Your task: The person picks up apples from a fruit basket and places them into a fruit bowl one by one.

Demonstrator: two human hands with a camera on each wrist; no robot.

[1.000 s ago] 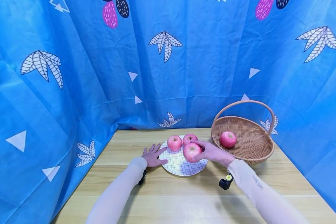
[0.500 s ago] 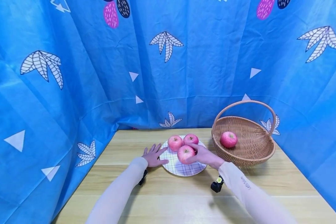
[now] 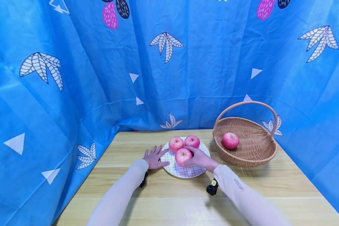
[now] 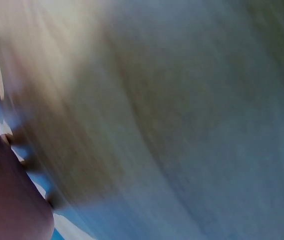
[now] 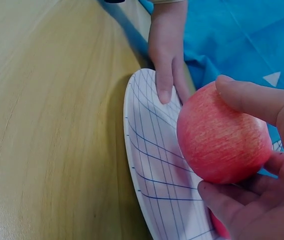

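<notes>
My right hand (image 3: 200, 158) grips a pink-red apple (image 3: 183, 157) at the front of a white plate (image 3: 183, 172) with a blue grid pattern. In the right wrist view, thumb and fingers curl round the apple (image 5: 224, 135); whether it touches the plate is hard to tell. Two more apples sit on the plate behind it, one at the back left (image 3: 176, 143) and one at the back right (image 3: 192, 141). My left hand (image 3: 154, 158) lies with fingers spread at the plate's left rim, thumb and forefinger over the edge. The left wrist view is mostly blurred tabletop.
A wicker basket (image 3: 252, 147) with a tall arched handle stands to the right of the plate, one apple (image 3: 230, 140) inside it. Blue patterned cloth (image 3: 169, 78) hangs behind and at both sides of the wooden table (image 3: 169, 204).
My right hand has carried the apple leftward over the plate, closer to the back-left apple. The left hand stays at the rim, and the basket has not moved.
</notes>
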